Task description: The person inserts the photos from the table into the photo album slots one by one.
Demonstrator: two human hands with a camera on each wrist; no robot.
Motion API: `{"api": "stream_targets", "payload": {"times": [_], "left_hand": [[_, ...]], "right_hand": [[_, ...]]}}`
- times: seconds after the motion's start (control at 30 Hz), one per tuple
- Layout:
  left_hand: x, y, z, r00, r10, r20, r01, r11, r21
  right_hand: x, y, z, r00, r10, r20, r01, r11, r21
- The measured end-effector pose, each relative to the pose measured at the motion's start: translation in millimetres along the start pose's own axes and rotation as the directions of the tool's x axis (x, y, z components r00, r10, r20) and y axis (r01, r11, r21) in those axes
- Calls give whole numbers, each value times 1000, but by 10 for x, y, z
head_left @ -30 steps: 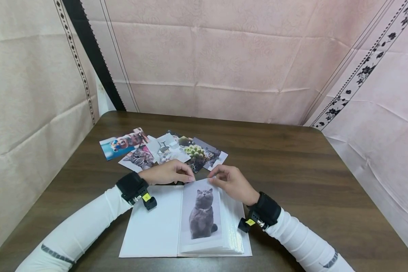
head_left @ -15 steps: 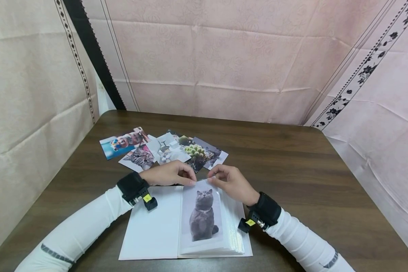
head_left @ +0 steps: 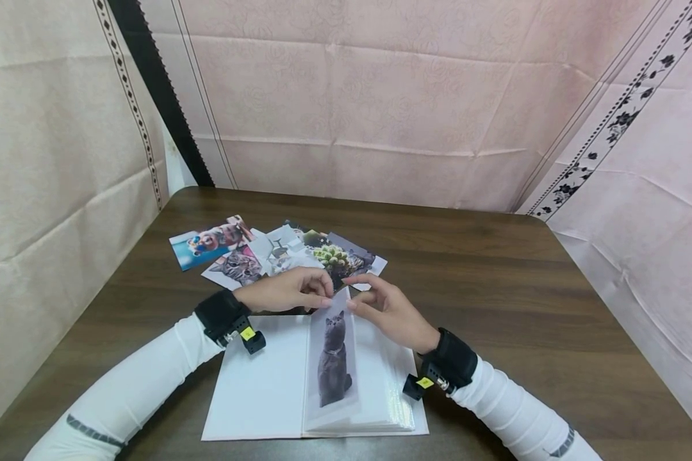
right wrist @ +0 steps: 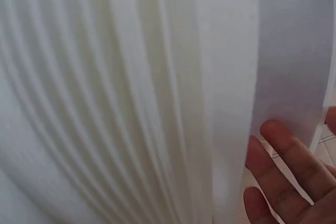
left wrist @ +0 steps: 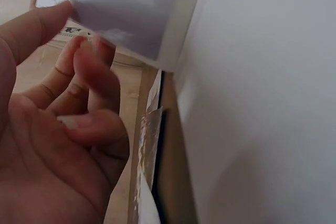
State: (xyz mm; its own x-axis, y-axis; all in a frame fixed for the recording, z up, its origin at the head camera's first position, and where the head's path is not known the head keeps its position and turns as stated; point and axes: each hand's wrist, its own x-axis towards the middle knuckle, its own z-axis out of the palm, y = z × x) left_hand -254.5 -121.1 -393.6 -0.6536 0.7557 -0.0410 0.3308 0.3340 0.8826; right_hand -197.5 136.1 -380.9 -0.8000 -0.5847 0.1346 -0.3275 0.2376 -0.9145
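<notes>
The white album [head_left: 265,390] lies open nearest, a camera [head_left: 254,344] on each wrist near it bearing a yellow label [head_left: 248,333] (too small to read). From the album's middle rises a tilted cat-photo page [head_left: 333,362]; the left hand [head_left: 291,289] pinches its top, while the right hand [head_left: 396,312], thumb and forefinger parted, touches its free edge; whether it grips, I cannot tell. Beyond the album, loose photos [head_left: 288,253] overlap on the brown wood-grained table [head_left: 467,256]; farther behind it hangs creased pale cloth [head_left: 409,115].
</notes>
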Motion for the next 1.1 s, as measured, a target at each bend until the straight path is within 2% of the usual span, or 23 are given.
{"api": "stream_targets", "payload": {"times": [0.1, 0.2, 0.33, 0.5, 0.63, 0.73, 0.8, 0.9, 1.0, 1.1], "left_hand": [[-15, 9, -40, 1000, 2, 24, -2, 1000, -13], [-39, 28, -79, 998, 32, 47, -31, 999, -19], [-78, 56, -124, 998, 50, 48, -48, 998, -43], [-115, 74, -177, 993, 96, 72, -90, 993, -74], [-140, 52, -244, 981, 152, 116, -141, 985, -102], [-180, 48, -313, 976, 157, 152, -143, 985, -99], [-211, 52, -361, 973, 142, 183, -130, 989, -77], [-254, 53, -422, 970, 84, 230, -84, 996, -11], [-266, 41, -454, 965, -9, 263, -8, 998, 62], [-248, 9, -452, 952, -94, 292, 59, 990, 125]], "right_hand": [[-5, -24, 19, 1000, -4, 29, 3, 1000, 18], [-5, -39, 44, 997, -29, 74, 27, 999, 24], [4, -33, 72, 992, -40, 124, 40, 999, -2], [17, -2, 84, 989, -5, 145, 24, 992, -127], [11, 16, 86, 983, 7, 183, 41, 966, -256], [9, 22, 90, 980, 6, 200, 60, 945, -321], [11, 31, 92, 980, 0, 200, 70, 937, -343], [15, 50, 92, 981, -9, 196, 80, 930, -357], [13, 68, 93, 982, -14, 190, 83, 931, -357], [6, 75, 95, 983, -13, 185, 79, 933, -352]]}}
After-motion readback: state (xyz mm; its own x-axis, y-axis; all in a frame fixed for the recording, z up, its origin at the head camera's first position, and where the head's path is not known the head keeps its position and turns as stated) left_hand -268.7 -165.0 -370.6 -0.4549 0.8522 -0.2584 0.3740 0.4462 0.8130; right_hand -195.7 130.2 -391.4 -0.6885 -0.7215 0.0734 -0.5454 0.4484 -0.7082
